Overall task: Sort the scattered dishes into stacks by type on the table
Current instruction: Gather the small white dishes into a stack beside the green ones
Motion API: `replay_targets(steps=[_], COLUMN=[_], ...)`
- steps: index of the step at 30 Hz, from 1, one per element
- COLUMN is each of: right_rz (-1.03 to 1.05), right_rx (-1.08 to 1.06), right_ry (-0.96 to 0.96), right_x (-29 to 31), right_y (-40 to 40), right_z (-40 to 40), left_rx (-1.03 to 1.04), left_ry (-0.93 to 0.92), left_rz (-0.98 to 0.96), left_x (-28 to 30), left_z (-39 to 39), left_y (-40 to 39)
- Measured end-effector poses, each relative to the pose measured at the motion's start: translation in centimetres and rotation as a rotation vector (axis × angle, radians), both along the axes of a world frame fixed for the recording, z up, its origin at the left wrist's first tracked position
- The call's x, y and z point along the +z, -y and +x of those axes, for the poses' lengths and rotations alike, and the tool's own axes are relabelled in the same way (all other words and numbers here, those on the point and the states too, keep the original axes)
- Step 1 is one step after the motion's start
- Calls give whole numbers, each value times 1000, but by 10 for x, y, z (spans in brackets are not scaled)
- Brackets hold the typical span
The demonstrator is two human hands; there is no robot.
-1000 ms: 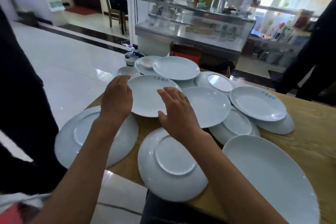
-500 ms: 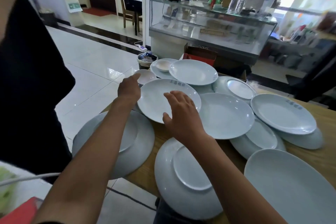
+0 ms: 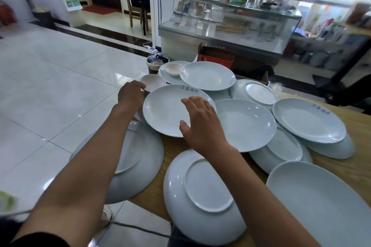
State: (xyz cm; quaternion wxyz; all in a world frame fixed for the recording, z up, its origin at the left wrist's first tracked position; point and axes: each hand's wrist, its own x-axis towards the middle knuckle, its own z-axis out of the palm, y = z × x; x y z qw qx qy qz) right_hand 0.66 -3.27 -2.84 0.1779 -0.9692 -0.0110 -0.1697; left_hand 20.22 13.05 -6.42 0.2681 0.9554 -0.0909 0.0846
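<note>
Wooden table [image 3: 359, 168], scattered pale plates [image 3: 245, 124] overlapping, some upside down [image 3: 208, 192], small bowl [image 3: 153, 82] at far edge

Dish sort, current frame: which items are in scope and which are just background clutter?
In scope:
- lettered plate, left hand at its left rim, right hand over it
- small bowl
- saucer
- upside-down plate
- table

Background:
- glass counter
- red box
- waste bin
- chair
</note>
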Motion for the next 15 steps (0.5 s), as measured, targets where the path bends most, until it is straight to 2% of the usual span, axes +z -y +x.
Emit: replay_targets(steps=[9, 15], right_rz=[24, 65], right_rx=[-7, -1], right_ry=[2, 47], right_x=[4, 10], right_y=[5, 8], right_z=[-2, -7], left_rx=[71, 87], left_ry=[149, 323], left_rz=[157, 79], left_x=[10, 41], left_z=[-12, -47], left_y=[-9, 9])
